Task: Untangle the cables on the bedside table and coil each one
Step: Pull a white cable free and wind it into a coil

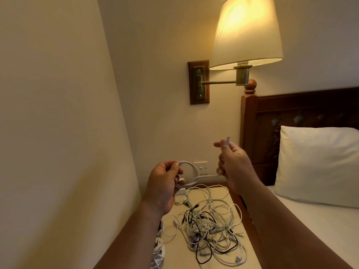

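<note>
The left hand (163, 183) grips a smooth white cable (191, 171) wound in loops; the right hand (235, 164) pinches its plug end. Below both hands, a tangle of thin white and black cables (209, 226) lies on the beige counter (174, 249).

The right hand (233, 167) was blurred, so the type of plug (227, 140) pinched at its fingertips could not be told. The left hand (165, 183) covered part of the white cable loop (191, 171) it gripped. Below the left wrist, a bundle of white cables (159, 251) was half hidden by the forearm and cut off by the bottom edge.
</note>
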